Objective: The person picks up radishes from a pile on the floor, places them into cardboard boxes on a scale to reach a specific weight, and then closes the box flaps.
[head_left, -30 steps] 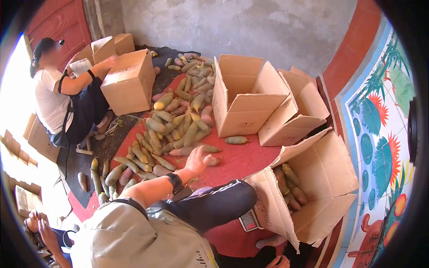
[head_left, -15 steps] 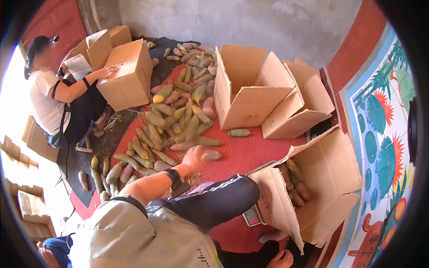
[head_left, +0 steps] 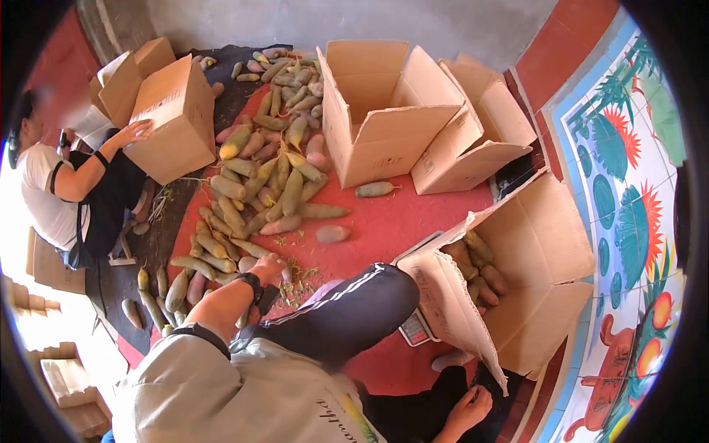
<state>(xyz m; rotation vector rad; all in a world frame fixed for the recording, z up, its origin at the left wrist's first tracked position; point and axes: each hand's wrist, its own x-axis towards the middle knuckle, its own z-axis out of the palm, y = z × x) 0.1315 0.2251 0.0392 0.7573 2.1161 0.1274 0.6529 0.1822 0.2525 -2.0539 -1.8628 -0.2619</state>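
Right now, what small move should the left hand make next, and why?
Probably close the left hand on the elongated green root beside it: the hand is at the near edge of the root pile, and the open brown cardboard box beside the dark, white-striped trouser knee shows bare cardboard beside its contents. Whether that hand holds anything is unclear.

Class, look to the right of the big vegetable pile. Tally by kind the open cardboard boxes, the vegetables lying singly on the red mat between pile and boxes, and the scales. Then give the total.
Open cardboard boxes: 3
Single vegetables: 2
Scale: 1
Total: 6
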